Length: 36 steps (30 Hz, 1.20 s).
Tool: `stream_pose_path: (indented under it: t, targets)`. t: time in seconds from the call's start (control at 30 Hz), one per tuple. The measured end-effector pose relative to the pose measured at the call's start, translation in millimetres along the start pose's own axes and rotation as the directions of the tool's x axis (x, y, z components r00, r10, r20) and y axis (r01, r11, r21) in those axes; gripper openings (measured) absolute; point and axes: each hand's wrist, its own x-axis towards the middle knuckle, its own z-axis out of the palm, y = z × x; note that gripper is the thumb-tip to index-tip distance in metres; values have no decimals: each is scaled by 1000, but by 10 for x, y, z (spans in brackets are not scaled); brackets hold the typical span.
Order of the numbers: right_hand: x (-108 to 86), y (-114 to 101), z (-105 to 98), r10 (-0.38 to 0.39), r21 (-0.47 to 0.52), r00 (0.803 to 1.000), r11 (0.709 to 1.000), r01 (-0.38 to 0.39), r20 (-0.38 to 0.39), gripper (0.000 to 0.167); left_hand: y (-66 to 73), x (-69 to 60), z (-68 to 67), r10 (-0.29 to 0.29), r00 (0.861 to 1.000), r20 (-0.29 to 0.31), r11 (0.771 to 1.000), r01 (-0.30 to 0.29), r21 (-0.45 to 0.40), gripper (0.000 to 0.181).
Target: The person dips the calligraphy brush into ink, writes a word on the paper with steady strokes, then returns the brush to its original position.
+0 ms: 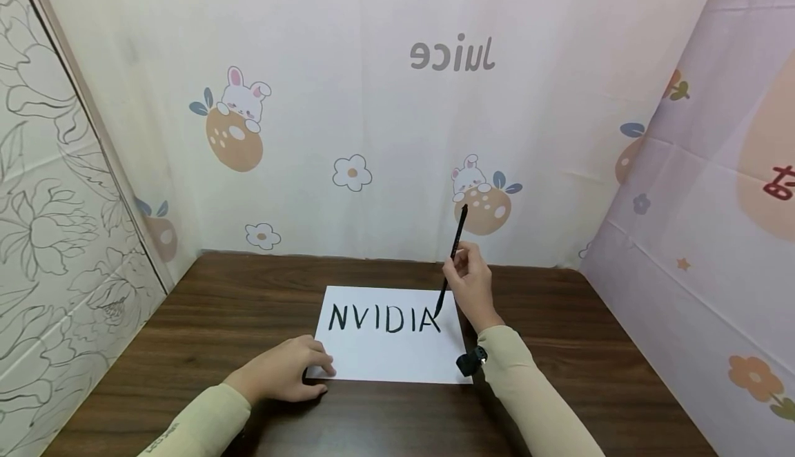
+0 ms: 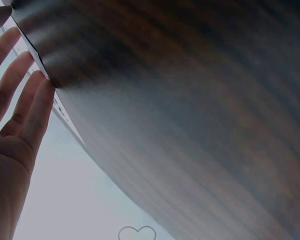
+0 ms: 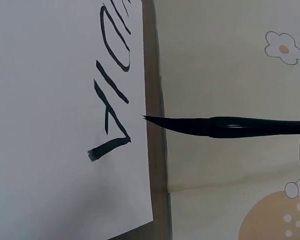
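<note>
A white sheet of paper [image 1: 397,359] lies on the table, with "NVIDIA" in black brush strokes across its upper part. My right hand [image 1: 473,286] pinches a black ink brush [image 1: 458,236] above the sheet's right side, its handle slanting upward. In the right wrist view the dark bristle tip [image 3: 175,124] appears raised off the paper, near the last letter, A [image 3: 110,147]. At the sheet's lower left corner rests my left hand [image 1: 282,368], fingers spread and loosely bent, with fingertips on the paper. The left wrist view shows those fingers [image 2: 37,112] by the sheet's edge.
The dark wood-grain table [image 1: 205,326] extends around the sheet. A printed curtain [image 1: 298,98] stands along its back edge, with more patterned cloth [image 1: 695,188] on the right and a floral panel [image 1: 56,201] on the left. A black device [image 1: 470,360] is on my right wrist.
</note>
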Motion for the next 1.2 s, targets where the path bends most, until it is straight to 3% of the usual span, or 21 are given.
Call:
stream_pose_path:
  t: [0.47, 0.63, 1.0, 1.2]
  targets:
    - [137, -109, -315, 76, 47, 995, 996, -79, 59, 28, 24, 14, -5, 12, 1000, -14, 1000, -12, 9, 15]
    - [172, -134, -418, 57, 48, 996, 997, -61, 64, 28, 32, 20, -23, 12, 1000, -14, 1000, -12, 9, 15]
    - [203, -105, -661, 78, -20, 989, 997, -76, 124, 30, 22, 16, -16, 9, 1000, -1, 1000, -9, 5, 15]
    - [193, -7, -779, 143, -79, 973, 988, -130, 181, 37, 13, 7, -11, 8, 1000, 1, 1000, -8, 4, 15]
